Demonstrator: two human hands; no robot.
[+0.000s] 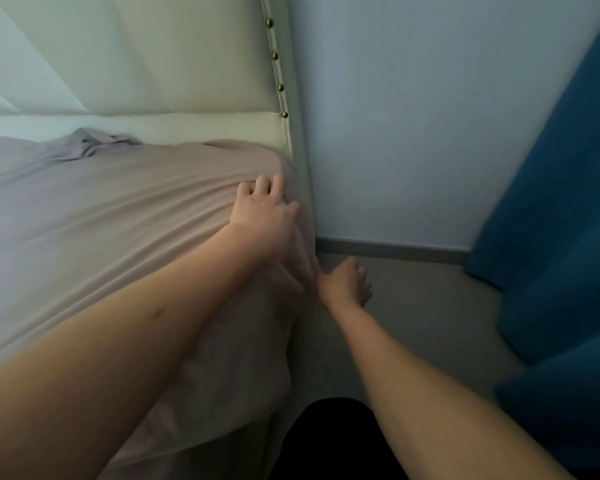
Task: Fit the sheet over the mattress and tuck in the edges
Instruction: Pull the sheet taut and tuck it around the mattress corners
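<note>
- fitted sheet point(118, 216): mauve, drawn over the mattress corner beside the headboard point(201, 81); a bunched fold lies near the headboard.
- left hand point(264, 216): fingers spread flat on the corner, pinning the cloth.
- right hand point(347, 282): low beside the bed's side, fingers loosely curled, holding nothing, probably poised for tucking.

Dim bluish light, soft overall blur, wide-angle bending at edges, faint shadows under forearms.
</note>
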